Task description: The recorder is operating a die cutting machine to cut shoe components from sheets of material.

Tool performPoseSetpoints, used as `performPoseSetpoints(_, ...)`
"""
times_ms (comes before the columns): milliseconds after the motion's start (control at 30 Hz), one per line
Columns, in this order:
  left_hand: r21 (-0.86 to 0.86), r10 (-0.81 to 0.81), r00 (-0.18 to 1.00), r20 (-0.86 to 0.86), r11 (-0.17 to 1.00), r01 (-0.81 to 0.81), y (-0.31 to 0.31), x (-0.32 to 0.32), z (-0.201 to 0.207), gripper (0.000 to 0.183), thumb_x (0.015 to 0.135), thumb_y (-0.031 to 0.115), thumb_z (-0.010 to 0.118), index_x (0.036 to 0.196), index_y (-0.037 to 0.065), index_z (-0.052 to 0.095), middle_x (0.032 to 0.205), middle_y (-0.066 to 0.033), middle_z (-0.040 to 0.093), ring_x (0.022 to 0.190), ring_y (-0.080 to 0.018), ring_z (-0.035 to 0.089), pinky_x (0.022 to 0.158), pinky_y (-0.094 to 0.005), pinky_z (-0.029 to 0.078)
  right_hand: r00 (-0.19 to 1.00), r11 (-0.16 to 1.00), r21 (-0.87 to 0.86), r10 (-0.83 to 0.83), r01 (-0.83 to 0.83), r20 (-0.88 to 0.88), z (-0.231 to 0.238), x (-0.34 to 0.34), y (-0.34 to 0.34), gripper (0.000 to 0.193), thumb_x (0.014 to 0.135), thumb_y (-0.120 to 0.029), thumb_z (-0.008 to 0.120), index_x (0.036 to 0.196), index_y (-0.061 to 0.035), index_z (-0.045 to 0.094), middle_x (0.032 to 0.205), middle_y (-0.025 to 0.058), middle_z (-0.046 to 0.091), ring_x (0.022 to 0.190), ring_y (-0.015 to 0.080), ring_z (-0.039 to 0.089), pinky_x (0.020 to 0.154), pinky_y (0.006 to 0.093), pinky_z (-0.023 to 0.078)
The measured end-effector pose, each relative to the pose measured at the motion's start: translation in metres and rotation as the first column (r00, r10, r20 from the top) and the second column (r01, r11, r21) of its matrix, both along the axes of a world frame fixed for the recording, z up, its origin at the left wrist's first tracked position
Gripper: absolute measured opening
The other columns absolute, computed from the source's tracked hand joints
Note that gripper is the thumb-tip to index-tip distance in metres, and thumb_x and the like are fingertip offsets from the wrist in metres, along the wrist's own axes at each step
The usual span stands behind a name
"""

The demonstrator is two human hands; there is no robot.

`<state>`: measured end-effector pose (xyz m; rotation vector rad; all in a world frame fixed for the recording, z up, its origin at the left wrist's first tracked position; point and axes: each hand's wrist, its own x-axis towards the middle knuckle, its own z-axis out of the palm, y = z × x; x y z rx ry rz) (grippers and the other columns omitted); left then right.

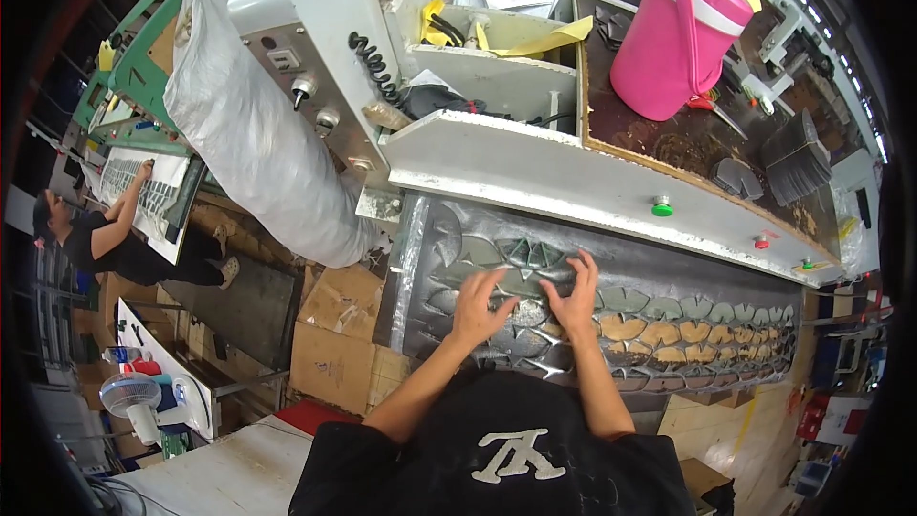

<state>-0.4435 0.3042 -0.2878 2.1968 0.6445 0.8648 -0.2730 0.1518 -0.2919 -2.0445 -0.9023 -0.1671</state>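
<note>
Both hands rest fingers spread, gripping nothing, on a dark die-cut sheet (669, 268): left hand (478, 304) and right hand (576, 294) side by side, below the grey machine beam (535, 172)

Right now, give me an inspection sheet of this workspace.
Surface: dark cutting bed under a white machine beam, covered with a sheet of cut-out shapes.
Job's things: grey cut pieces; tan row to the right.
Clutter: pink jug, yellow strips, stacked dark pieces on the rear bench.
Hands: left hand and right hand lie flat on the pieces, fingers spread, gripping nothing.
Cables: black coiled cord on the machine.
Surroundings: white sack, cardboard boxes, small fan, another person at a table on the left.
</note>
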Motion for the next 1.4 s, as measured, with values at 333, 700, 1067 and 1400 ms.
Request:
performPoseSetpoints(333, -0.196, -0.575, 0.729, -0.371, 0.816, 0.544, -0.028, -0.005, 0.02, 0.044, 0.082, 0.028, 0.09, 0.114, 0.003, 0.075, 0.105, -0.0151, 0.065, 0.108, -0.0386, 0.067, 0.094, -0.0475, 0.055, 0.945, 0.989, -0.119, -0.122, 0.089, -0.304, 0.122, 0.164, -0.007, 0.045, 0.093, -0.031, 0.087, 0.064, -0.0003, 0.07, 0.057, 0.0034, 0.064, 0.053, 0.0089, 0.056, 0.053, 0.0282, 0.045)
performPoseSetpoints(700, -0.218, -0.464, 0.817, -0.342, 0.885, 0.411, -0.02, 0.0, 0.056, 0.038, 0.081, 0.024, 0.09, 0.111, 0.005, 0.076, 0.112, -0.0145, 0.069, 0.112, -0.038, 0.067, 0.096, -0.0474, 0.055, 0.927, 0.777, -0.507, 0.287, -0.373, -0.242, 0.083, 0.008, -0.086, 0.061, 0.073, -0.044, 0.096, 0.111, -0.0001, 0.078, 0.108, 0.0183, 0.076, 0.101, 0.0388, 0.072, 0.093, 0.046, 0.057)
performPoseSetpoints(1067, -0.806, -0.909, 0.416, 0.009, 0.24, 0.541, 0.005, -0.164, 0.272, 0.032, 0.084, 0.008, 0.087, 0.111, 0.007, 0.07, 0.099, -0.0085, 0.074, 0.086, -0.0245, 0.072, 0.075, -0.0383, 0.056, 0.994, 0.833, -0.542, 0.08, -0.109, -0.076, 0.069, -0.016, -0.081, 0.055, 0.073, -0.043, 0.095, 0.106, -0.0049, 0.074, 0.11, 0.0126, 0.069, 0.111, 0.0357, 0.061, 0.099, 0.0466, 0.046)
performPoseSetpoints(1400, -0.75, -0.927, 0.373, 0.047, 0.214, 0.626, -0.009, -0.149, 0.236, 0.051, 0.08, 0.009, 0.093, 0.128, 0.01, 0.075, 0.113, -0.0027, 0.078, 0.088, -0.0169, 0.071, 0.076, -0.0308, 0.057, 0.992, 0.865, -0.486, 0.092, -0.125, -0.091, 0.062, -0.021, -0.088, 0.053, 0.071, -0.04, 0.096, 0.102, -0.0036, 0.074, 0.107, 0.0122, 0.069, 0.108, 0.0362, 0.061, 0.098, 0.0466, 0.045)
